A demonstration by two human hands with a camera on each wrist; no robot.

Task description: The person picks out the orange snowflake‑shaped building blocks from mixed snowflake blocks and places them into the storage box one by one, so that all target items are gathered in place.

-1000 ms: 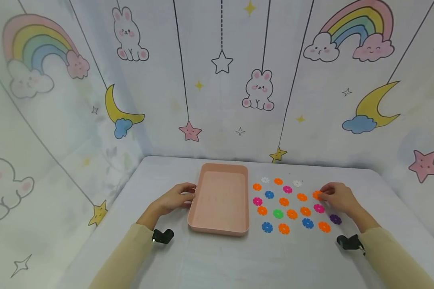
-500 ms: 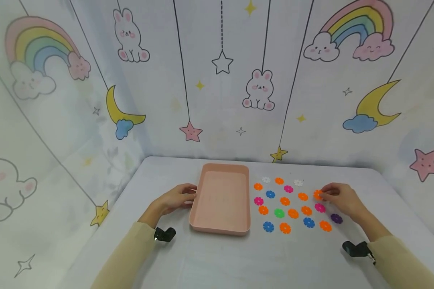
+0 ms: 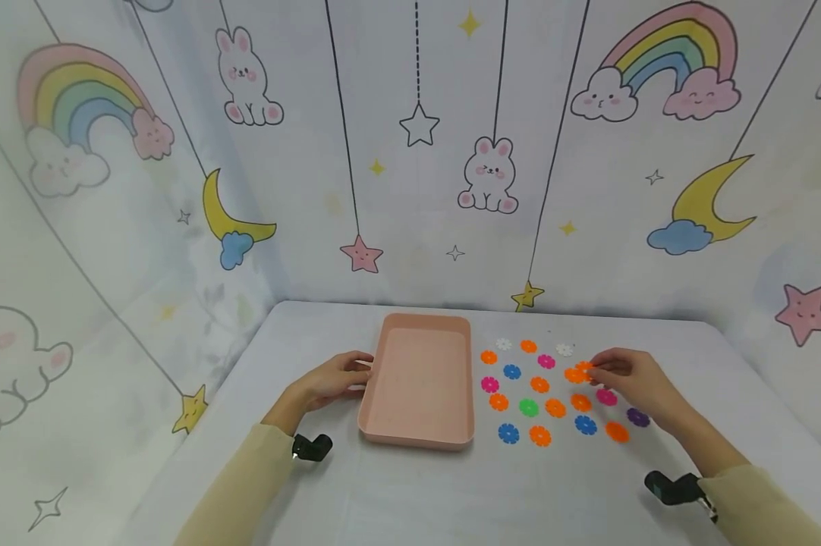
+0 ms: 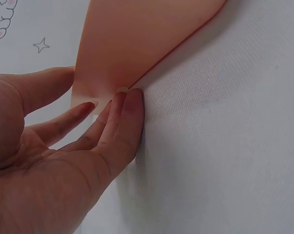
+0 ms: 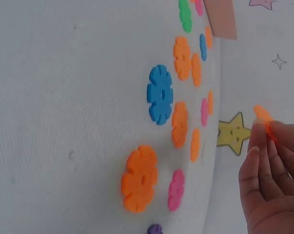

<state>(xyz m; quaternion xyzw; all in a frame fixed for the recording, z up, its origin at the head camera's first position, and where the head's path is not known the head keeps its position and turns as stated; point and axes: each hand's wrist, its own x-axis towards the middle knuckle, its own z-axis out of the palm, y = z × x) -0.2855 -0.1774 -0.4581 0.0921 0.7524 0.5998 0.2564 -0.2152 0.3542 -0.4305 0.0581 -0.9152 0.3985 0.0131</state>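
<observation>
1. The right hand [image 3: 636, 377] grasps one orange snowflake disc [image 5: 262, 113], pinched between thumb and fingers. In the right wrist view it stands tilted at the fingertips, seen against the wall cloth.

2. In the head view that disc overlaps another orange disc [image 3: 573, 376] lying to its left; whether the two touch, I cannot tell.

3. The left hand [image 3: 328, 381] is at the left side of the pink rectangular tray [image 3: 420, 379]. Its fingers look relaxed, with fingertips against the outer wall; this reads as steadying rather than clenching.

4. The tray sits flat on the white tablecloth [image 3: 410, 493], between the left hand and the spread of discs.

5. Done so far: judging by how things lie, very little. One disc is up in the fingers, and every disc in view is outside the tray.

6. Left over: the rest lie spread singly to the tray's right. Most are orange; among them are white discs [image 3: 503, 343], pink discs [image 3: 545, 361], blue discs [image 3: 585, 425], a green disc [image 3: 529, 408] and a purple disc [image 3: 638, 417].

7. The purple one lies nearest the right forearm, at the far right of the spread. I would call this an early stage, with the handling of the first discs barely under way.
</observation>
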